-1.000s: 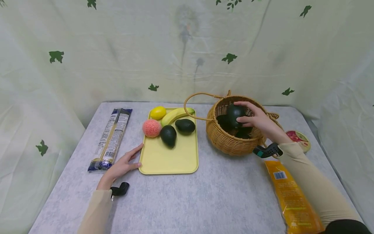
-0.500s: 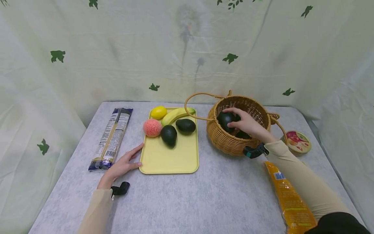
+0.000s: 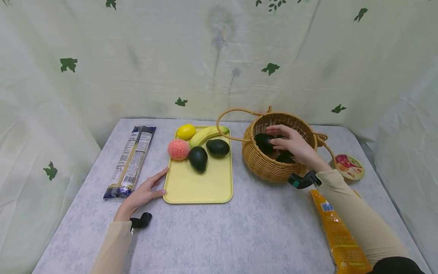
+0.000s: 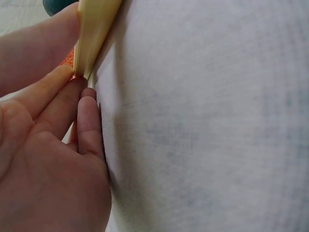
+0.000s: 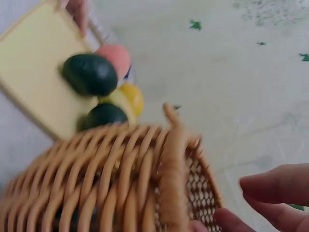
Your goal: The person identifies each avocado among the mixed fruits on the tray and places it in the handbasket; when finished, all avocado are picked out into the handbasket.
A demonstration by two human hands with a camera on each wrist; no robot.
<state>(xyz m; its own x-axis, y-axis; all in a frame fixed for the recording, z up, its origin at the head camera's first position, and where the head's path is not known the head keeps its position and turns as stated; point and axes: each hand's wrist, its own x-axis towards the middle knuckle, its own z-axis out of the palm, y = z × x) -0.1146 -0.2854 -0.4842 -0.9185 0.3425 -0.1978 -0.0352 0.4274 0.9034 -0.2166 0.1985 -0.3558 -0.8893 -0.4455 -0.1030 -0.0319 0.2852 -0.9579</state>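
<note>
My left hand [image 3: 146, 193] rests on the table with thumb and fingers touching the left edge of the yellow tray [image 3: 198, 192]. On the tray lie two dark avocados [image 3: 197, 159], a banana [image 3: 207, 135], a yellow lemon [image 3: 186, 131] and a bumpy pink ball-like fruit [image 3: 178, 149]. My right hand [image 3: 291, 142] is over the mouth of the wicker basket [image 3: 263, 167], fingers fairly straight, nothing gripped. Just by its fingertips a dark avocado [image 3: 262, 142] lies inside the basket, with another dark fruit [image 3: 284, 157] nearby, partly hidden by the hand.
A long blue-and-clear packet [image 3: 131, 161] lies left of the tray. An orange packet [image 3: 342, 236] is at the right front, partly under the right sleeve. A round tub [image 3: 349, 166] stands right of the basket. The basket's handle loop [image 3: 219, 125] hangs over the tray's back corner.
My right hand lowered the avocado to the left inside the basket, let it go and drew slightly back to the right. My left hand has stayed at the tray.
</note>
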